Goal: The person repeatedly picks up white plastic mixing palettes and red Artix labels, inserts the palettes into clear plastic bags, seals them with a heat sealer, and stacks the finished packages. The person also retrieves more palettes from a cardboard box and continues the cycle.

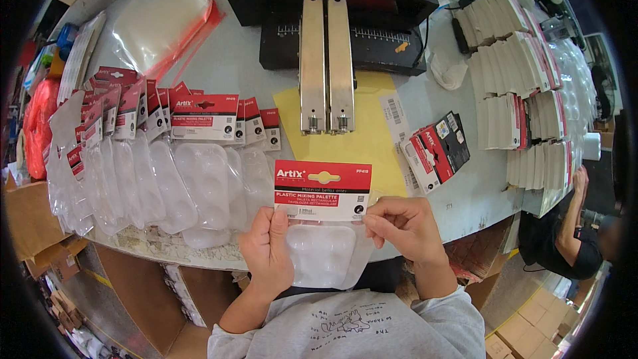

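Close in front of me, both hands hold a bagged white plastic paint palette (321, 252) by its red and white header card (323, 193). The thumb of my left hand (268, 247) presses on the card's lower left corner. At the lower right corner, my right hand (407, 227) pinches the card or the bag edge; its fingertips partly hide which. Both hands are closed. The palette hangs below the card in clear film. To the left lies an overlapping row of similar packed palettes (203, 179) with the same kind of header card.
A black machine with two metal arms (325, 60) stands at the back over a yellow sheet (292, 129). Folded cards (435, 153) lie right of it, with card stacks (518, 70) beyond. Clear bags (163, 20) lie back left. Another person (571, 233) is at far right.
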Demonstrator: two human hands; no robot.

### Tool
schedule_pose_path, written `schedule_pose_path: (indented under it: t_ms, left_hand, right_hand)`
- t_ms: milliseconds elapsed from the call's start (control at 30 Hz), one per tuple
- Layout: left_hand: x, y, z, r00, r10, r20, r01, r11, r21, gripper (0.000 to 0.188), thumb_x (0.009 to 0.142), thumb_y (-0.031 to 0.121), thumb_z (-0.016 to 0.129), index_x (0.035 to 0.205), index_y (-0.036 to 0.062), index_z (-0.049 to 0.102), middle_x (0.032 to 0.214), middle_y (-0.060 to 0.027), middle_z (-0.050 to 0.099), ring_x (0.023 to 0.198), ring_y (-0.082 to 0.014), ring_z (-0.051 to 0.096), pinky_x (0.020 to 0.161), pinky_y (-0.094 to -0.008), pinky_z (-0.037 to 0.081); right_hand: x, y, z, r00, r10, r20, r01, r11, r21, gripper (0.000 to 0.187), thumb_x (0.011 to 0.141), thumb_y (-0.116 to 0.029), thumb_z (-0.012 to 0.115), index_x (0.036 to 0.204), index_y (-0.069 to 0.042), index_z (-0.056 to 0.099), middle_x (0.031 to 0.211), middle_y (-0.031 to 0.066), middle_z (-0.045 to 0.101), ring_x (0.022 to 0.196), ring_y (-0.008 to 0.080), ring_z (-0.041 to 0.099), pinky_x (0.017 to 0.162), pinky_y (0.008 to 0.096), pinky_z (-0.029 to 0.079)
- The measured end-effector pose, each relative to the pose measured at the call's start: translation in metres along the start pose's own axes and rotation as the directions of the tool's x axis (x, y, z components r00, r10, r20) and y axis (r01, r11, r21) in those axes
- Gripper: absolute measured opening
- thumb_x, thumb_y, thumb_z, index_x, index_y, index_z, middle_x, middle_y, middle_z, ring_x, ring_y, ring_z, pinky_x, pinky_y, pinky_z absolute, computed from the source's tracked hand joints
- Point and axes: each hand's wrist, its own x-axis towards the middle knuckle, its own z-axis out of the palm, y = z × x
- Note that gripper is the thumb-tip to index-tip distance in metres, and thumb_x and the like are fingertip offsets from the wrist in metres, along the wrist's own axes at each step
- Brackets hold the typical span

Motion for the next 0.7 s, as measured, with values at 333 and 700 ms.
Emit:
schedule_pose_path:
  t_ms: [333, 700]
  left_hand:
    - [0.077, -0.024, 0.032, 0.998, -0.017, -0.058, 0.017, 1.0, 0.001, 0.032, 0.098, 0.026, 0.04, 0.08, 0.0006, 0.048, 0.066, -0.0039, 0.048, 0.064, -0.011, 0.042, 0.061, -0.0261, 0.037]
    - [0.055, -0.008, 0.0, 0.998, -0.006, 0.06, -0.007, 0.979, 0.202, 0.033, 0.095, 0.027, 0.047, 0.078, -0.0011, 0.05, 0.067, -0.0037, 0.049, 0.066, -0.0117, 0.045, 0.062, -0.0292, 0.039]
  right_hand:
    - [0.079, 0.012, 0.007, 0.96, -0.023, -0.279, 0.119, 0.936, 0.33, 0.015, 0.086, -0.009, 0.058, 0.084, 0.005, 0.064, 0.068, 0.0061, 0.06, 0.051, 0.0096, 0.053, 0.049, 0.0216, 0.044]
    - [0.061, 0.019, -0.025, 0.518, -0.805, -0.29, 0.484, 0.556, -0.676, 0.025, 0.076, -0.01, 0.07, 0.098, 0.0, 0.063, 0.093, 0.0099, 0.064, 0.081, 0.0224, 0.061, 0.071, 0.031, 0.048]
